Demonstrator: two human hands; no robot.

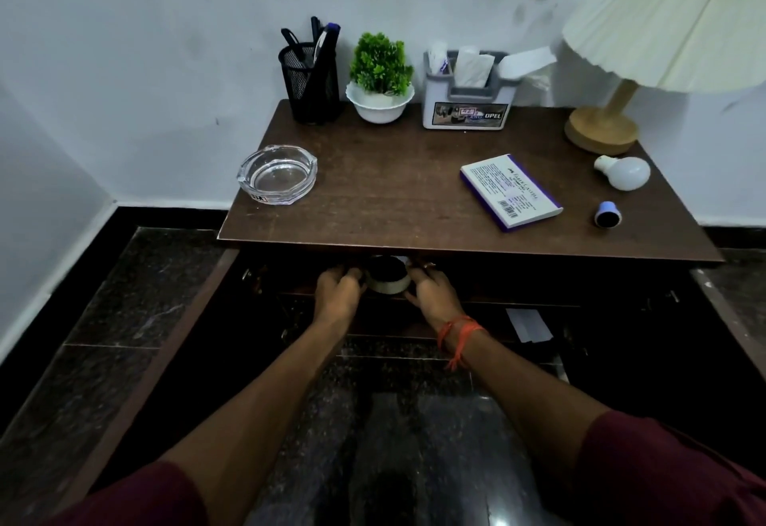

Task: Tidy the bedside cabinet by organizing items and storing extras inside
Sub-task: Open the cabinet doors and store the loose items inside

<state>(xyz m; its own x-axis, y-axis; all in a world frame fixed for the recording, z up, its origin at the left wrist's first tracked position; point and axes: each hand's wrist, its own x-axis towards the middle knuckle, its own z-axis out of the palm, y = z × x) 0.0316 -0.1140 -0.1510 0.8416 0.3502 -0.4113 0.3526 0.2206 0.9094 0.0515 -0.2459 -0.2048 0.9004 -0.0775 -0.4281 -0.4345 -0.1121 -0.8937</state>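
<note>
Against the white wall stands the cabinet [393,202], its dark wood top carrying everything else and its left door [136,360] swung open toward the camera. At the right rear corner the lamp [601,130] rests on a round wooden base, its pleated shade leaning out over the corner. Along the back edge, from right to left, sit a grey caddy [466,100] stuffed with tissue, a plant [379,69] in a white bowl, and a black mesh pen cup [311,86]. A flat box [512,192] lies right of centre, a glass ashtray [277,174] near the left edge, and a white bulb [624,172] on its side just in front of the lamp.

Below the front edge, both hands reach into the open compartment. The left hand [338,287] curls its fingers against the left wall of a round tin [387,279]; the right hand [431,289] clasps the opposite side, so the tin sits gripped between them, partly under the top. The fingertips are hidden in shadow there. A small blue cap [607,214] lies near the right edge.
</note>
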